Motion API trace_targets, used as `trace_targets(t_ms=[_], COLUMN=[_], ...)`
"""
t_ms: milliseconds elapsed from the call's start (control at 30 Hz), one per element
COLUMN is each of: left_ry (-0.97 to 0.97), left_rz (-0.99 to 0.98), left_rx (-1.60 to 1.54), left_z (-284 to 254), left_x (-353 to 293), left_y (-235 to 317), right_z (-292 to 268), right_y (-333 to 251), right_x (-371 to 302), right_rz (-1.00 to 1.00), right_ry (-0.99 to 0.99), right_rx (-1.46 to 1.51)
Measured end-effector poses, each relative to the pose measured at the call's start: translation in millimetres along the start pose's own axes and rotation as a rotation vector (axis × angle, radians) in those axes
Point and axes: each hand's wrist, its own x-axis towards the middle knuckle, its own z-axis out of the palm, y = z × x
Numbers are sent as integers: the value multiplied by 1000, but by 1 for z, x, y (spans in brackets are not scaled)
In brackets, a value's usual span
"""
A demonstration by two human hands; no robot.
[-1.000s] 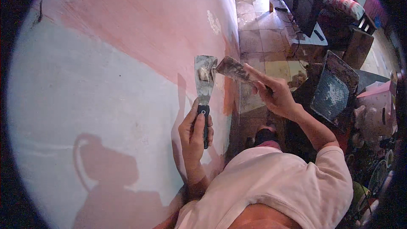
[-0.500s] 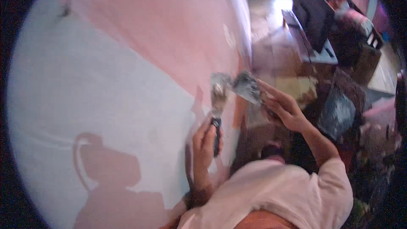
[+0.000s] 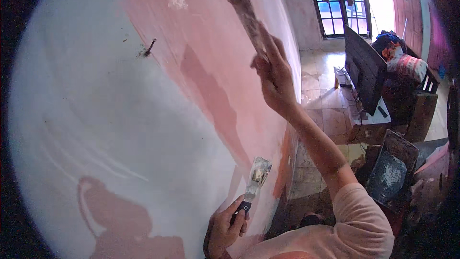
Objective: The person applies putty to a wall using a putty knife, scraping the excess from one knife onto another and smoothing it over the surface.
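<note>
My left hand [image 3: 225, 230], low by the wall, is closed round the black handle of a putty knife [image 3: 259, 171]. Its metal blade points up and carries a smear of paste. Stretched up and forward, my right hand [image 3: 275, 74] grips a flat, wide metal scraper blade [image 3: 249, 19] with a dark far edge. That blade is over the pink part of the wall [image 3: 206, 14]; whether it touches, I cannot tell. Smooth whitish filler [image 3: 120, 110] covers the wall on the left, beside the pink.
A nail [image 3: 151, 48] sticks out of the wall, and a pale patch [image 3: 178, 0] marks the pink. To the right are a large flat screen [image 3: 365, 69] on a low white table [image 3: 378, 115], a dark paste-smeared tray [image 3: 393, 168], a wooden chair [image 3: 421, 110] and a barred window [image 3: 338, 9].
My right hand has risen up the wall with its scraper, away from the left one. The putty knife in my left hand is lower and tilted right. The view has shifted.
</note>
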Motion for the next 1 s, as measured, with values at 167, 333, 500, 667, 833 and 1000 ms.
trace_targets(t_ms=[167,333,500,667,833,1000], left_ry=[28,32,21,31,27,19], left_rz=[-28,14,33,48,75,6], left_rx=[-177,-243,-283,-218,-200,-236], left_z=[5,3,4,3,4,4], left_x=[-2,2,6,8,8,8], left_y=[-16,-17,-18,-22,-22,-18], right_z=[47,54,61,65,67,72], right_y=[15,21,28,18,19,21], right_x=[37,53,53,52,55,52], right_rz=[120,149,-45,-82,-131,-167], right_ry=[-61,-93,-52,-59,-31,-27], right_rx=[277,230,82,5,-86,-161])
